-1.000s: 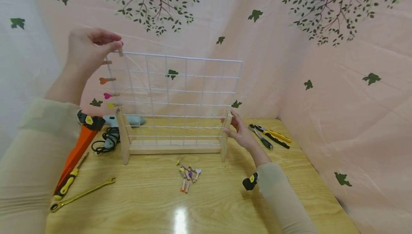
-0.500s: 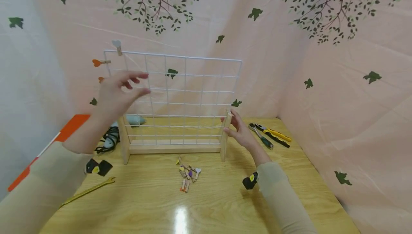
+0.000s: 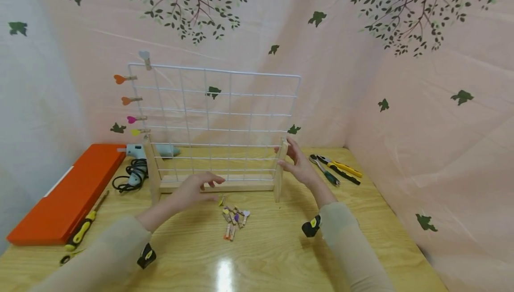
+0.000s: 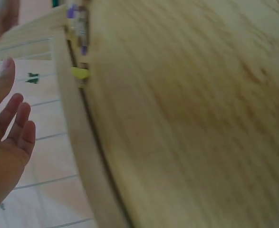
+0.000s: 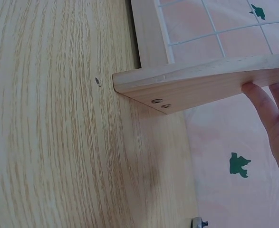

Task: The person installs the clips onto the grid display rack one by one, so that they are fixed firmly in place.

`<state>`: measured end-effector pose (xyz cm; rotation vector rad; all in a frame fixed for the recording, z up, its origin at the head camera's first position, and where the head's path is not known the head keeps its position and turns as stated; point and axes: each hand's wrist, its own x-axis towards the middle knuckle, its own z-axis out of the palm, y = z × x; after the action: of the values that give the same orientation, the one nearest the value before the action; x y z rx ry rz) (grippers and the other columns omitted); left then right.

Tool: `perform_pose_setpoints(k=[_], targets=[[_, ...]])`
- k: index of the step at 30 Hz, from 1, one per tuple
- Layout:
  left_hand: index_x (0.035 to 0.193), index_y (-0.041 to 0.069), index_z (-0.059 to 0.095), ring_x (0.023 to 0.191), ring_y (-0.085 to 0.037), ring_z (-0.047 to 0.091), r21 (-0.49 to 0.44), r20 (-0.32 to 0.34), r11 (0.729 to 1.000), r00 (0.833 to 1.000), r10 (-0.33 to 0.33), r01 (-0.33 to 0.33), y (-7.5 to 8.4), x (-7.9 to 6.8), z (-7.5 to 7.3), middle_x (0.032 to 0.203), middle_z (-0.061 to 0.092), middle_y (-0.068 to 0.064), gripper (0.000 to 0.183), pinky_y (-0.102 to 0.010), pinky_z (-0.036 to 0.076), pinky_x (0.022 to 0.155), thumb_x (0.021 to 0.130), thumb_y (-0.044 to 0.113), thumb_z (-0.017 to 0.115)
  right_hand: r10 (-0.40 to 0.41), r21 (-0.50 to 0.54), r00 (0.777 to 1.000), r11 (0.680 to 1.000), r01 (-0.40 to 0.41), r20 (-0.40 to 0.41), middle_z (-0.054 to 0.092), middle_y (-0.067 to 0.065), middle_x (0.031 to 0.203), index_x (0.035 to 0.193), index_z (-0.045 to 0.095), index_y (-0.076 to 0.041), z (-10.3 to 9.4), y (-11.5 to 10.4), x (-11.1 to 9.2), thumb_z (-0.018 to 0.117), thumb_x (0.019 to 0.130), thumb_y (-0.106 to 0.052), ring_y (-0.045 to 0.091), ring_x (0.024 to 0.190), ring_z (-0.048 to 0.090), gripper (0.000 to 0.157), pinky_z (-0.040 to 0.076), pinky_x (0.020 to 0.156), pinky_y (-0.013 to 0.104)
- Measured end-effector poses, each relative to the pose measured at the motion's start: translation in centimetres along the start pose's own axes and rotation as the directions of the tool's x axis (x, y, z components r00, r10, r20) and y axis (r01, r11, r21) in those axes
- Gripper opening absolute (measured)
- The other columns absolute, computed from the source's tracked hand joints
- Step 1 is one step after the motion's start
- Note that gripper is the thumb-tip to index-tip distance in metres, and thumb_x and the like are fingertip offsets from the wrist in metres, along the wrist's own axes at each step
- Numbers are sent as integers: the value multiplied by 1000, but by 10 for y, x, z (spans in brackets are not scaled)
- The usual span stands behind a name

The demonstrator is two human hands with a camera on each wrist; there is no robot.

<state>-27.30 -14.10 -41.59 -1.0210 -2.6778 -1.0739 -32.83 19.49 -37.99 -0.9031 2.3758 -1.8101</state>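
Small wooden clothespins with coloured tops (image 3: 236,217) lie heaped on the wood-grained table (image 3: 273,252), likely light, stiff, best pinched mid-body. My left hand (image 3: 193,191), thumb and fingers apart, hangs empty beside them; my right hand (image 3: 299,165) grips a pale wooden post (image 3: 279,180).

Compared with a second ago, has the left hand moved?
Yes, down and rightward: the left hand went from the top of the grid to near the loose clips.
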Motion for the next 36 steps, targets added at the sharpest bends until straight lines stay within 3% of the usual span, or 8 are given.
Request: perform_pose_setpoints(k=[4, 8, 12, 16, 23, 27, 31, 36], targets=[[118, 9, 57, 97, -21, 55, -38, 118, 999, 993, 7, -3, -16, 2, 17, 114, 57, -1, 48, -37, 49, 79, 73, 18, 71, 5, -2, 1000, 1000, -5, 0, 38, 26, 132, 142, 13, -19, 0, 0, -1, 53, 86, 0, 36, 126, 32, 72, 44, 85, 49], [115, 7, 58, 100, -19, 55, -3, 212, 995, 973, 94, -95, -25, 7, 28, 115, 56, -5, 45, -32, 47, 86, 72, 17, 71, 8, 1, 1000, 1000, -8, -8, 39, 25, 132, 142, 13, -19, 0, 1, 0, 53, 86, 0, 35, 125, 33, 72, 45, 84, 48], [105, 6, 63, 95, -19, 56, 45, 263, 980, 949, 175, -194, -29, 10, 35, 110, 58, -9, 33, -27, 49, 80, 73, 14, 70, 3, 20, 1000, 1000, -3, -6, 38, 26, 131, 142, 12, -15, 1, 2, 0, 53, 86, 2, 37, 125, 33, 71, 46, 83, 46], [96, 7, 66, 81, -12, 55, 69, 289, 974, 939, 188, -217, -26, 12, 38, 99, 59, -4, 22, -19, 48, 68, 74, 7, 69, 5, 12, 1000, 1000, -4, -6, 39, 26, 131, 142, 13, -16, 1, 3, 0, 53, 86, 2, 36, 125, 33, 72, 46, 84, 46], [88, 10, 66, 69, -5, 49, 110, 282, 982, 952, 116, -152, -20, 14, 38, 84, 56, 3, 14, -17, 44, 60, 75, 8, 69, 31, 8, 999, 999, -31, -15, 39, 22, 132, 142, 13, -21, 0, 3, 0, 54, 86, -1, 33, 125, 34, 73, 46, 84, 46], [87, 9, 66, 71, -5, 53, 91, 201, 991, 977, 74, -94, -19, 15, 32, 82, 59, 3, 12, -18, 47, 62, 76, 10, 69, 44, 2, 999, 999, -44, -12, 39, 21, 133, 142, 12, -23, 1, 2, -1, 54, 87, -2, 32, 126, 33, 72, 45, 85, 46], [82, 12, 64, 63, -5, 54, 51, 105, 999, 994, 4, -9, -10, 16, 16, 76, 60, 6, 8, -19, 46, 55, 77, 16, 68, 26, 4, 1000, 1000, -26, -6, 38, 23, 133, 142, 12, -20, 1, 2, 0, 53, 87, -1, 34, 125, 33, 72, 45, 85, 47], [81, 15, 59, 60, -9, 53, -83, 71, 995, 996, -53, 59, 15, 18, -19, 71, 59, 5, 10, -22, 44, 51, 81, 24, 64, 21, 11, 1000, 1000, -21, -5, 38, 24, 132, 143, 9, -14, 1, 2, 0, 53, 86, 0, 36, 125, 33, 73, 46, 84, 46]])
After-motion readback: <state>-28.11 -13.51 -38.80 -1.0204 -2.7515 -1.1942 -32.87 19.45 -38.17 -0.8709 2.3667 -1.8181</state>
